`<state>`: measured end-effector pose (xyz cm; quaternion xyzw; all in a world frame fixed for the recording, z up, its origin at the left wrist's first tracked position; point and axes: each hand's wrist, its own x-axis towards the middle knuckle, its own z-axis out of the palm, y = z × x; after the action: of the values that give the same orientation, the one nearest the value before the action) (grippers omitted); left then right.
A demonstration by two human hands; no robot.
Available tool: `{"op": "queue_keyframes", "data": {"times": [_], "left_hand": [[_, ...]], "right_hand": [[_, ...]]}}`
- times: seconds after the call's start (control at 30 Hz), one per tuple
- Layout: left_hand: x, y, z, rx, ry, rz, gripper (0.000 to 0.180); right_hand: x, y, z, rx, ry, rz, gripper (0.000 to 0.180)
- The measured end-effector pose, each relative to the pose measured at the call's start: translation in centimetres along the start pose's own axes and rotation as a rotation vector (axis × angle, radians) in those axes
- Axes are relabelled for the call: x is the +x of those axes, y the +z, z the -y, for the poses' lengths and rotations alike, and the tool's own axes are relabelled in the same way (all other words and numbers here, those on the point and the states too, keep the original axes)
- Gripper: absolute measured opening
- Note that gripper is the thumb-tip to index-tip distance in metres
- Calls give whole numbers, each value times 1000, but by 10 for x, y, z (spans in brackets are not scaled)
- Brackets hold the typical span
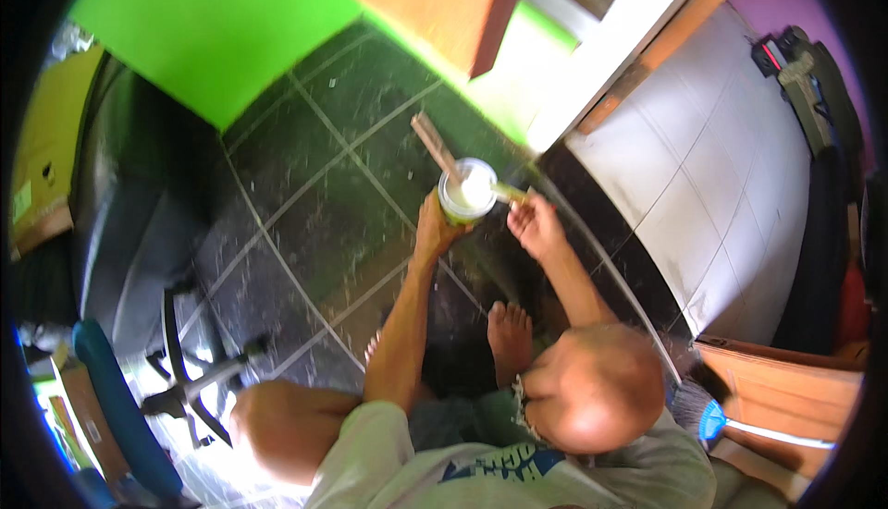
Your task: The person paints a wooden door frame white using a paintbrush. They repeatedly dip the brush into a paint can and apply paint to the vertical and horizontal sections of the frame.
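The left hand [435, 227] curls round the near-left side of a small tub [451, 206], fingers closed against its wall, holding it up in front of the person over the dark tiled floor [319, 204]. The right hand [536, 225], just right of the tub, has its fingers bent and closed on a slim yellow-green tool [511, 194], whose far end reaches the tub's mouth; blur hides the exact shape of that end. White stuff [476, 187] lies inside, and a brown wooden stick [435, 147] stands in it, leaning out over the far-left rim. On the near side, the bare right knee [597, 389] rises in front of the right elbow and covers it. A bare foot [511, 333] rests on the tiles between the forearms. Farther off, a green wall [222, 37] stands at far left, with an orange-brown door [453, 10] beside it. White tiles [680, 158] spread to the right; near right lies a blue-headed broom [712, 419]. To the left are a black chair base [190, 384] and a dark padded seat [139, 204].
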<state>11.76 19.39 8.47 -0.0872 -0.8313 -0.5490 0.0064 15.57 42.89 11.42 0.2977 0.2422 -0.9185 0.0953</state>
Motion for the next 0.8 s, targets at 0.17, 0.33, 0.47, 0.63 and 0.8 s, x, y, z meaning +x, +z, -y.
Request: {"op": "queue_keyframes", "data": {"times": [0.17,0.33,0.47,0.63,0.8], "left_hand": [[-5,-8,-18,17,-38,123,91],[-18,-26,-23,-105,-249,202,83],[-10,-60,-4,127,-218,442,73],[24,-154,27,567,-191,960,53],[45,-213,-72,1118,-134,1256,50]], "right_hand": [[-9,-7,-15,151,-34,77,17],[-54,14,-4,213,-177,147,13],[-90,28,42,163,-424,154,21],[-97,46,111,163,-844,139,40],[-84,65,161,55,-1150,63,33]]}}
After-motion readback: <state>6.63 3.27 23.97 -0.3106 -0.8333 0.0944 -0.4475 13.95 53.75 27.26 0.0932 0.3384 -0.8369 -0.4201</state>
